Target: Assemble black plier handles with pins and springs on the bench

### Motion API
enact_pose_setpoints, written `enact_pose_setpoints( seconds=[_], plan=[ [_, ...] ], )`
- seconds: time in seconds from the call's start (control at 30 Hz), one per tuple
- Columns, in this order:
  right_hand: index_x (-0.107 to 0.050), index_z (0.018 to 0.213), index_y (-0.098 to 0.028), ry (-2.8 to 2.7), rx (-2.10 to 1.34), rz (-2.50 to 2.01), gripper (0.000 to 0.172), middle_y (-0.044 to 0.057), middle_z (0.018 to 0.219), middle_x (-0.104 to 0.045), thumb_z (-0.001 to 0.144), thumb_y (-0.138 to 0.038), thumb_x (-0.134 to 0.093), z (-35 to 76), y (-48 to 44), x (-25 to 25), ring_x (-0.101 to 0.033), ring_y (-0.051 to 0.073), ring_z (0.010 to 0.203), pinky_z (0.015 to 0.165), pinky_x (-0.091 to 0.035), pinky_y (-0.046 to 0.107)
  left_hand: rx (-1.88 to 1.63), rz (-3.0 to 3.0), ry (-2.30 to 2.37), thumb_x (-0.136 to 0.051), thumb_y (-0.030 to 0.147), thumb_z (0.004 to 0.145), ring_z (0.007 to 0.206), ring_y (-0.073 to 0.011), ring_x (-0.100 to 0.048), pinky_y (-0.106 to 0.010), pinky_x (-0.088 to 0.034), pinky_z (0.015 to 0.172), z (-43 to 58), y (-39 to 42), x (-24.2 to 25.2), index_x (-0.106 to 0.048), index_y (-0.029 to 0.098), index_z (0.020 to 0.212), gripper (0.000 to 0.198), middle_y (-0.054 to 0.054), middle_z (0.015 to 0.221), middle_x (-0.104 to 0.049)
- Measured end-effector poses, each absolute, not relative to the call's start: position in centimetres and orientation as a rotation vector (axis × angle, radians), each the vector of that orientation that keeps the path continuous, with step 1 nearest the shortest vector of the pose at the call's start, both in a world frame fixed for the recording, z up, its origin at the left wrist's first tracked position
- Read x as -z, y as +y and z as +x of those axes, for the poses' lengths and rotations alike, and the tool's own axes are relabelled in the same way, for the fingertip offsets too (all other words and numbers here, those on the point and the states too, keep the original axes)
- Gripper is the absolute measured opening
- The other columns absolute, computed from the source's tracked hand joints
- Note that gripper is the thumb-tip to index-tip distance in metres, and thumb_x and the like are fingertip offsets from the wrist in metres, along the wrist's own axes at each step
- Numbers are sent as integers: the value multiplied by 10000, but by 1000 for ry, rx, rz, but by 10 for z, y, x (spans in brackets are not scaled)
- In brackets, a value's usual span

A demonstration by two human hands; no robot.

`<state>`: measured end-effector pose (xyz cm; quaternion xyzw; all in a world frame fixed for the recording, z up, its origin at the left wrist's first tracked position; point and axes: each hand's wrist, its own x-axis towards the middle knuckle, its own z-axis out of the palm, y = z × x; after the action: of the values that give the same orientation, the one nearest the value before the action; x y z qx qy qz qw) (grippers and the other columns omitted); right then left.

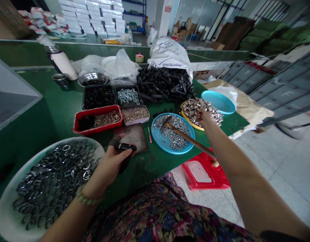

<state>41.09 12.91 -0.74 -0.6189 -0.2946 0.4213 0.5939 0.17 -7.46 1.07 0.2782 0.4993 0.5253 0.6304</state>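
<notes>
My left hand (114,156) is closed round a black plastic part (126,147) with small pale lettering on it, held over the table near a flat metal plate (138,139). Out to the right, my right hand (204,116) reaches into a heap of shiny metal cylinders (194,107) on a yellow tray (187,121). Its fingers are bent together among the cylinders; what they grip is hidden. Between the hands, a blue tray (157,144) holds many small metal nuts (176,139). A hammer (185,136) rests across this tray, its wooden handle reaching past the table edge.
A large white tray (6,210) of metal rings stands at left. Behind are a red bin (78,130), a box of screws (128,95), a box of small parts (135,114) and a pile of black parts (165,84). A red stool (220,179) stands below the table edge.
</notes>
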Motion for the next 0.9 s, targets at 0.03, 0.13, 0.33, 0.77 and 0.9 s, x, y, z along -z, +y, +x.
enact_pose_setpoints(
  seconds=[0.03,0.13,0.33,0.77,0.9],
  plan=[
    [-332,661,-219,-675,-995,-1395,347,-95,479,-361,907,-312,-557,407,129,3,-307,35,372,339,-289,132,-1213,692,1160,-797,204,650,815,-131,-679,-217,-539,757,2,-75,-9,-377,239,1361,827,-24,928,-710],
    [-308,640,-232,-720,-1032,-1268,365,-91,485,-331,925,-301,-526,384,121,-8,-317,46,391,359,-313,148,-1265,936,1268,-784,223,672,883,-151,-670,-279,-529,838,2,-73,-4,-339,236,1386,842,-21,967,-700],
    [-540,784,-208,-1298,-1411,-1045,261,-52,561,-533,784,-420,-692,255,33,-22,-443,64,424,372,-324,189,-1342,1485,1441,-743,190,715,924,-198,-668,-382,-491,949,6,-67,2,-357,203,1375,764,-35,938,-700],
    [-506,744,-198,-1857,-1348,-1085,321,-72,509,-468,839,-501,-555,175,-2,-16,-401,69,424,424,-290,202,-1284,1595,1389,-674,199,774,952,-177,-660,-351,-489,954,1,-64,-2,-532,194,1231,479,-33,977,-704],
    [-597,820,-188,-2299,-766,-1141,189,1,693,-606,870,-368,-568,169,-7,-36,-537,119,618,568,-358,242,-1062,1584,1377,-666,233,754,957,-212,-655,-353,-506,909,1,-52,-9,-639,182,1081,332,-43,979,-711]
  ],
)
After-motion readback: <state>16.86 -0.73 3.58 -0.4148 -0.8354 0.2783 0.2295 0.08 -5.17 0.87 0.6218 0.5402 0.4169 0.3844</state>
